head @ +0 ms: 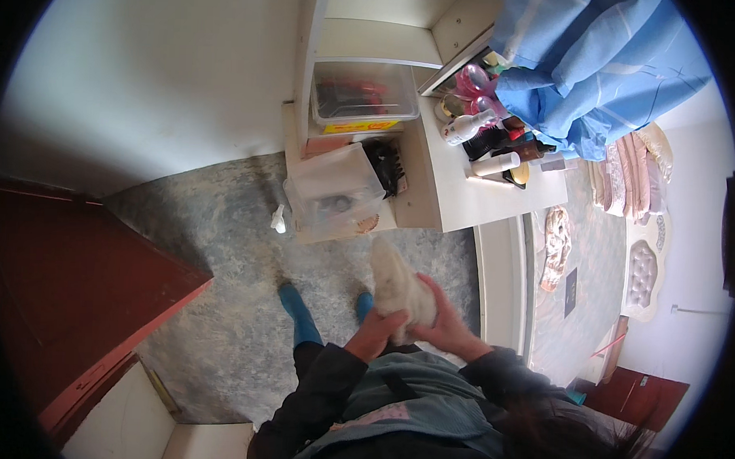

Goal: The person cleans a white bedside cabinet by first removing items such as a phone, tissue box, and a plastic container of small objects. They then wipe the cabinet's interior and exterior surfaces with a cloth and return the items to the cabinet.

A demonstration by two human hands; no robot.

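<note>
A fluffy cream-white cloth item (396,285), slightly blurred, is held up in front of my body between both hands. My left hand (446,320) grips its right side, and my right hand (377,330) grips its lower left part. Its upper end hangs free, pointing towards the low shelf. What kind of item it is, I cannot tell. Beyond it, a clear plastic bin (339,183) lies tilted on the bottom board of a white shelf unit, with black items beside it.
A white dresser top (465,202) holds bottles and cosmetics, under a blue cloth (610,62). A small white bottle (278,219) lies on the grey floor. A dark red door (86,280) stands at the left, a bed (591,261) at the right.
</note>
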